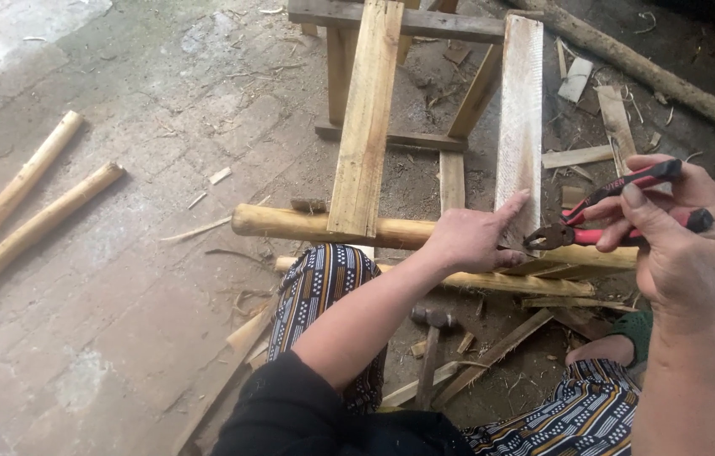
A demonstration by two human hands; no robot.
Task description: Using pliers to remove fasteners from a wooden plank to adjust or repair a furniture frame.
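Observation:
My right hand (682, 241) grips red-handled pliers (606, 215), their jaws pointing left toward a pale upright plank (520, 127). My left hand (471, 236) rests on a round wooden pole (307, 224) lying across in front of me, with the index finger stretched up onto the lower end of that plank. A second, yellower plank (366, 118) leans on the same pole to the left. Both planks lie against a small wooden frame (425, 25) at the top.
A hammer (431, 338) lies on the ground between my knees among wood scraps. Two loose poles (24, 211) lie at the left on the concrete floor. A long rough branch (670, 80) runs along the upper right. Offcuts litter the right side.

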